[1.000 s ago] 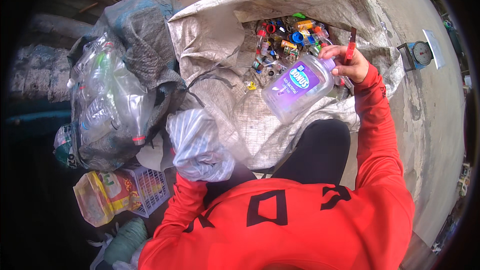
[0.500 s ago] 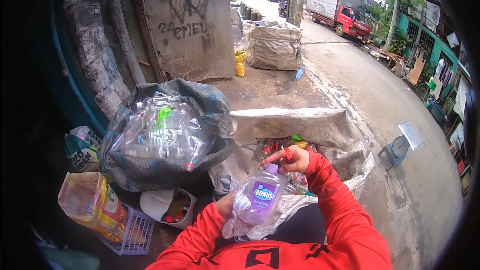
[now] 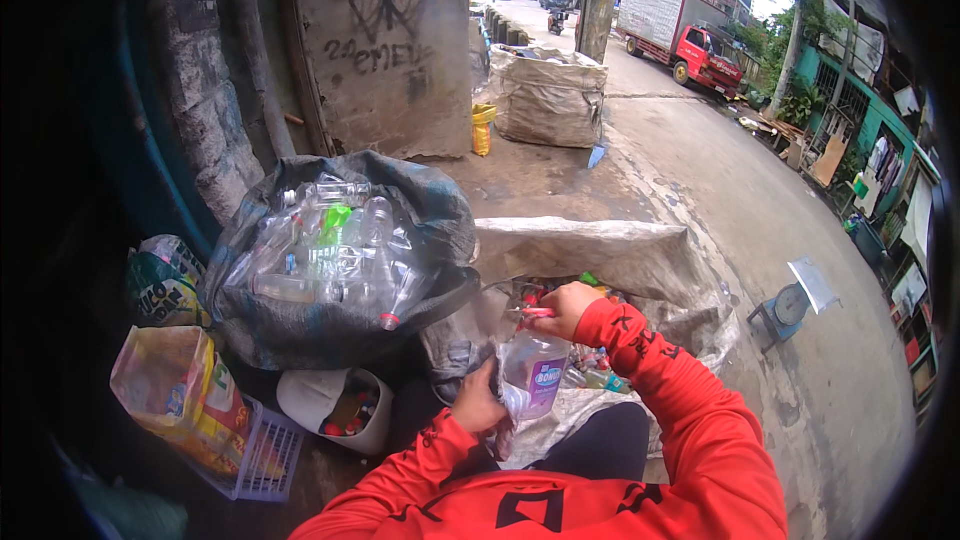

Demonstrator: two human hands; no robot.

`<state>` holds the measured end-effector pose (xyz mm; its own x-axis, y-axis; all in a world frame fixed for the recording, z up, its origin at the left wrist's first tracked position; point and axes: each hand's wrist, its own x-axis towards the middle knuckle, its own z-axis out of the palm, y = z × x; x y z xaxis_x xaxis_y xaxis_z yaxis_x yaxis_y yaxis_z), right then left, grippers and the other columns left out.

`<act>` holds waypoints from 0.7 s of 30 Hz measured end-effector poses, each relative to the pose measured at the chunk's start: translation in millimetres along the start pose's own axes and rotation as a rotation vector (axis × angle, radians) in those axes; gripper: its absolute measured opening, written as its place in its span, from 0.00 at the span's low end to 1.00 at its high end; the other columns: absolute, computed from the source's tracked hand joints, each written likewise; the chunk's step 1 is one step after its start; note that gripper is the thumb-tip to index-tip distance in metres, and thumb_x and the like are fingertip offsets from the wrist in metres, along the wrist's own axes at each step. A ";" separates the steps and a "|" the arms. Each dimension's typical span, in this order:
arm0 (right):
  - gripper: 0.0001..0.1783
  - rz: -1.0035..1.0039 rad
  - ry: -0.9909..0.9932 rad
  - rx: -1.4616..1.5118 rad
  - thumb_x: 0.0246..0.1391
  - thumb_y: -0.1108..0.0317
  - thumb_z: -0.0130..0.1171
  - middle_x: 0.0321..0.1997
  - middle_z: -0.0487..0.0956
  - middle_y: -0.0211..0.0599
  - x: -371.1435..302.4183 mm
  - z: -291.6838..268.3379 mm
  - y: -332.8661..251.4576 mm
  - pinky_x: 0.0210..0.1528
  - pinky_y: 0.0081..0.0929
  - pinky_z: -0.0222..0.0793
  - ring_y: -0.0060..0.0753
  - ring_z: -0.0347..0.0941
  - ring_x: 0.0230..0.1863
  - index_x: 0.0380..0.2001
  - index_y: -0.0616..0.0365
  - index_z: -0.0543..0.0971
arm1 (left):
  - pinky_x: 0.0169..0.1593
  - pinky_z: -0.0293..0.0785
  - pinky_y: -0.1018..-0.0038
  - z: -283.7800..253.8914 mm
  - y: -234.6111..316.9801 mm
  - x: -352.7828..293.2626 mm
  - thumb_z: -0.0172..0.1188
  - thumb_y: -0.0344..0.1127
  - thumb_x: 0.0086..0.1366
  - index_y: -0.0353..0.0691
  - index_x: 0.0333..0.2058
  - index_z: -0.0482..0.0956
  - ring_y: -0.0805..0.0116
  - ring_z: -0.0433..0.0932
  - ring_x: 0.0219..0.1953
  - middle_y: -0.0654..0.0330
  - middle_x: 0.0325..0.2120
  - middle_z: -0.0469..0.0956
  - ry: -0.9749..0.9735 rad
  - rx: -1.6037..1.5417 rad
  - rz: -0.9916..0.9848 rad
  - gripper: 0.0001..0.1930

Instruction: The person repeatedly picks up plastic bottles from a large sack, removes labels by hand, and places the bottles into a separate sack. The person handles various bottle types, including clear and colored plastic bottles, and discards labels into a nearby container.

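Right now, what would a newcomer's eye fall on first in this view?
Probably the dark sack at left, heaped with clear bottles. Next, just in front of the person, the purple-labelled bottle, with the left hand beside it and the right hand holding a red tool near its top. Beyond, at upper right, a red-cabbed truck on the road.

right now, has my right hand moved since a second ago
Yes: your right hand has moved left, farther from the dial scale.
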<state>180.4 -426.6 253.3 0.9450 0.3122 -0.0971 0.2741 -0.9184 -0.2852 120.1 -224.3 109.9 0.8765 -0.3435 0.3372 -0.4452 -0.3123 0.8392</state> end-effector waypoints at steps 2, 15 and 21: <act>0.30 0.027 0.059 -0.050 0.42 0.35 0.54 0.25 0.79 0.46 7.5 -9.6 -7.7 0.35 0.40 0.71 0.49 0.76 0.31 0.29 0.52 0.82 | 0.48 0.69 0.65 13.2 -21.4 -14.9 0.66 0.34 0.43 0.32 0.52 0.63 0.48 0.74 0.45 0.44 0.39 0.75 0.045 -0.085 -0.040 0.36; 0.27 0.010 0.112 0.054 0.43 0.39 0.56 0.21 0.77 0.47 44.4 -2.4 -95.6 0.33 0.38 0.70 0.46 0.75 0.26 0.26 0.54 0.82 | 0.48 0.69 0.64 -18.6 -39.4 -34.4 0.42 0.44 0.67 0.37 0.46 0.67 0.59 0.71 0.42 0.52 0.43 0.70 0.568 -0.894 -0.205 0.18; 0.22 -0.268 0.193 0.350 0.46 0.48 0.60 0.21 0.76 0.46 60.0 14.7 -111.2 0.31 0.33 0.68 0.40 0.73 0.23 0.30 0.58 0.79 | 0.50 0.71 0.61 -74.8 -28.1 -30.7 0.39 0.55 0.66 0.38 0.53 0.64 0.59 0.72 0.46 0.54 0.46 0.71 0.035 -1.668 -0.230 0.28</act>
<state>203.9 -302.2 265.2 0.8741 0.4457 0.1931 0.4676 -0.6645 -0.5829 119.4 -138.8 107.9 0.9046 -0.4021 0.1413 0.3301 0.8708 0.3644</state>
